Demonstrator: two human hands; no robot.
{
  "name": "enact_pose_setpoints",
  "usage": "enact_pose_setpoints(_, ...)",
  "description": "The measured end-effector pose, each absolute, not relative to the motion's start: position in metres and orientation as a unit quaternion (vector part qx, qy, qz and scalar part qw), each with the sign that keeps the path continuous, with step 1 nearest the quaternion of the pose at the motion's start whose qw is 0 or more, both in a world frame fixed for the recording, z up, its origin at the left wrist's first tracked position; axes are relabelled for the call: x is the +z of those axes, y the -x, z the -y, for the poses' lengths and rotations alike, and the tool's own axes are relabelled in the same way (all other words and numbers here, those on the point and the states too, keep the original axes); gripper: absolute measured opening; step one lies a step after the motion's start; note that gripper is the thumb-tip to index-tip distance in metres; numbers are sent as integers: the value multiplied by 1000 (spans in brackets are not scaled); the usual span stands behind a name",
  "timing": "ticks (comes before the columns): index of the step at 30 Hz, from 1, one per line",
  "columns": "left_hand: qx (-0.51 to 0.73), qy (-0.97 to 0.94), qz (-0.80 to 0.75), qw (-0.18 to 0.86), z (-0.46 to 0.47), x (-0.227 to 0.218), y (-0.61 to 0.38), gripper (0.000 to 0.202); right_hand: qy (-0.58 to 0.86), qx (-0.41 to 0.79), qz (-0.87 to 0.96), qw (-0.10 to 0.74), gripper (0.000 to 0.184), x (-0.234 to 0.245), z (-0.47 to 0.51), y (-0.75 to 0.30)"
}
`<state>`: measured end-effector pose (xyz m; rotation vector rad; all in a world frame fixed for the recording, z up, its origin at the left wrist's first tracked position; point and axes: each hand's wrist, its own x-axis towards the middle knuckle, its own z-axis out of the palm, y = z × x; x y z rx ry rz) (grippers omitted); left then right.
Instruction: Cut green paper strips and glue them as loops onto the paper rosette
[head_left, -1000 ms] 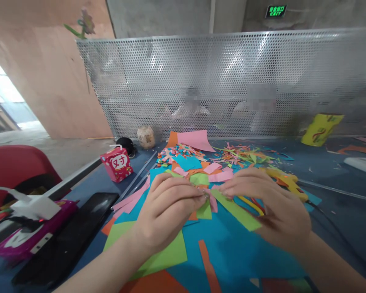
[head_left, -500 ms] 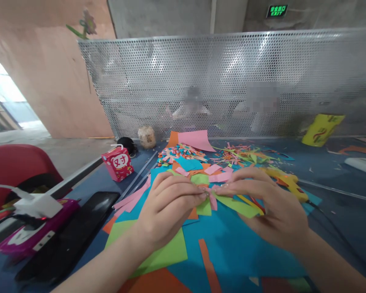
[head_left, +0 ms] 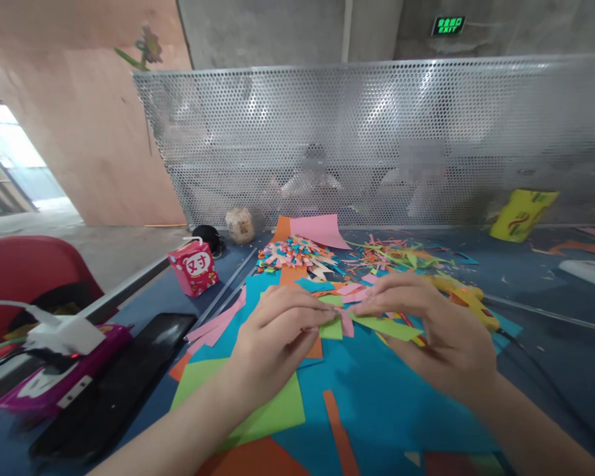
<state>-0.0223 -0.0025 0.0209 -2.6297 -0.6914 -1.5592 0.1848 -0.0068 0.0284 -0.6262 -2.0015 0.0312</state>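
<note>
My left hand (head_left: pixel 280 334) pinches a small pink paper piece (head_left: pixel 346 322) with its fingertips, over the middle of the paper pile. The fingertips of my right hand (head_left: pixel 431 324) meet the same piece from the other side. A light green paper strip (head_left: pixel 389 326) runs from those fingertips beneath my right palm. Slim red and yellow things, whose kind I cannot make out, show in part by that palm. Below both hands lie large blue sheets (head_left: pixel 371 396), a light green sheet (head_left: pixel 262 416) and a narrow orange strip (head_left: pixel 340 430).
A yellow glue gun (head_left: pixel 469 301) with a cord lies right of the pile. Behind are a fringed paper cluster (head_left: pixel 297 251) and thin scraps (head_left: pixel 391 251). At left stand a red drink carton (head_left: pixel 194 268), a black phone (head_left: pixel 114 383) and a purple power strip (head_left: pixel 64 383). A perforated metal screen (head_left: pixel 327 112) closes the back.
Both hands stay around the pink piece, with the left fingers shifted slightly. A blue paper piece in front of the fringed cluster has moved nearer, uncovering orange paper. The view has tilted up a little.
</note>
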Motion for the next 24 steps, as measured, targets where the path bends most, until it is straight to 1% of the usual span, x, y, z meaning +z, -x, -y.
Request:
enact_pose_setpoints(2, -515, 803, 286, -88, 3, 20, 18, 16, 283, 30, 806, 518, 25, 27, 6, -184)
enact_pose_setpoints(4, -528, 743, 344, -228, 2, 18, 13, 7, 315, 65, 785, 530, 22, 25, 4, -182)
enact_pose_setpoints(5, -527, 707, 361, -305, 1, 18, 11, 7, 330, 86, 777, 529, 22, 24, 3, -181)
enact_pose_setpoints(7, -512, 638, 375, -436, 0, 17, 7, 15, 347, 125, 769, 522, 22, 22, 1, -179)
enact_pose_setpoints(9, -493, 592, 386, -507, -1, 17, 5, 20, 362, 164, 760, 514, 23, 21, 0, -178)
enact_pose_setpoints(12, -483, 568, 396, -536, 0, 18, 4, 23, 371, 190, 750, 513, 23, 20, 0, -177)
enact_pose_setpoints(15, -481, 559, 390, -551, 0, 20, 3, 24, 359, 150, 755, 528, 12, 21, -2, -176)
enact_pose_setpoints(17, -478, 556, 387, -560, 1, 21, 2, 23, 352, 131, 756, 536, 8, 21, -2, -176)
enact_pose_setpoints(18, -477, 555, 386, -562, 1, 22, 2, 23, 351, 129, 756, 537, 9, 21, -2, -176)
enact_pose_setpoints(22, -477, 553, 396, -556, 1, 23, 1, 24, 372, 126, 753, 527, 23, 22, -2, -175)
enact_pose_setpoints(24, -474, 556, 408, -547, 0, 22, 1, 26, 380, 112, 750, 530, 19, 23, -1, -174)
